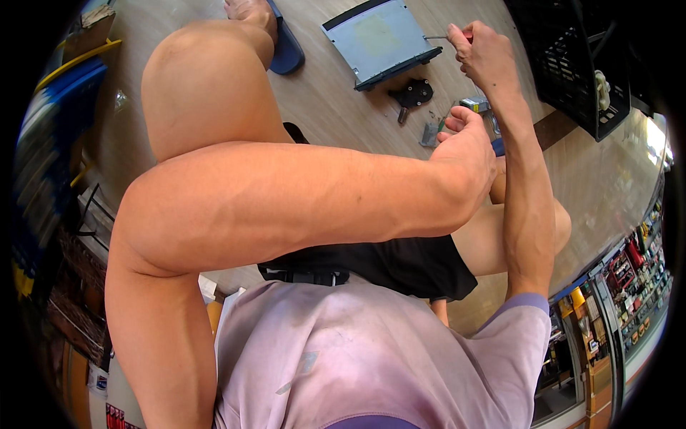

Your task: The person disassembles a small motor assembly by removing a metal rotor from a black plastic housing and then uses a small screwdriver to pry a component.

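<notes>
A flat silver metal box with a black front strip [379, 41], like a disc player, lies on the floor ahead. My right hand [487, 61] is closed round a screwdriver [437, 37], its thin shaft reaching left to the box's right edge. Most of the handle is hidden in the fingers. My left hand [464, 139] hovers nearer to me with loosely curled fingers apart and nothing visible in them. Close by are a small grey piece [430, 134] and a small box with a yellow label [474, 105]. A black plastic part [412, 94] lies below the metal box.
A black plastic crate [572, 64] stands at the right. My foot in a blue slipper [287, 43] is left of the metal box. Blue and yellow goods [61, 136] line the left side; stocked shelves [629, 286] stand at the lower right.
</notes>
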{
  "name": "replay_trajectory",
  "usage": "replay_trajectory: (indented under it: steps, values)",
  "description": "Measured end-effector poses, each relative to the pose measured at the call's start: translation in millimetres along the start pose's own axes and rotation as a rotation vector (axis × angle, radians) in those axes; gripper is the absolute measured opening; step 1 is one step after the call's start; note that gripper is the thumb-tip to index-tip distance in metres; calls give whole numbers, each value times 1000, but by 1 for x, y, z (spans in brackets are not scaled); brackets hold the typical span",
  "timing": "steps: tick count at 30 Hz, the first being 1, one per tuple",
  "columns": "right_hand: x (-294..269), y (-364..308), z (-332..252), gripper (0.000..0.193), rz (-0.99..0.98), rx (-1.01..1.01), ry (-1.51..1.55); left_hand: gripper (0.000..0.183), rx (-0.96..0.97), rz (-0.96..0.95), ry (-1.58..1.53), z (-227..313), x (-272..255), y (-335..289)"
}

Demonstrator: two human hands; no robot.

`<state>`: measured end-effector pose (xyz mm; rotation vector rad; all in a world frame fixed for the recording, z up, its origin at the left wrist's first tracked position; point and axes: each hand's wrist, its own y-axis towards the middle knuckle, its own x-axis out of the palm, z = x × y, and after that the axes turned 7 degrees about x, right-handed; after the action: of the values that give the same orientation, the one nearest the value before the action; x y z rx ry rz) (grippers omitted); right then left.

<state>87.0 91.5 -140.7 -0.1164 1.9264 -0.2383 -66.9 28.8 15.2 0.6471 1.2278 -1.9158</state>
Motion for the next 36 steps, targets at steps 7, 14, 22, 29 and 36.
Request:
replay_trajectory:
  steps: [7, 14, 22, 29, 36]
  values:
    - [-3, 10, 8, 23, -56, -318, -69, 36, -83, 37, 5, -3, 2, -12]
    - [-17, 5, 1, 14, -137, -389, -172, 33, -126, 61, 20, 1, 8, -5]
    - [-12, -5, -24, 50, -185, -67, -341, 36, -105, 18, 5, 2, 13, 3]
    - [-10, -1, -11, 29, -11, -398, -129, 40, -125, 20, -17, -3, 17, 0]
    - [-1, 7, -12, 26, 30, -310, -122, 41, -131, 13, -36, -5, 18, 0]
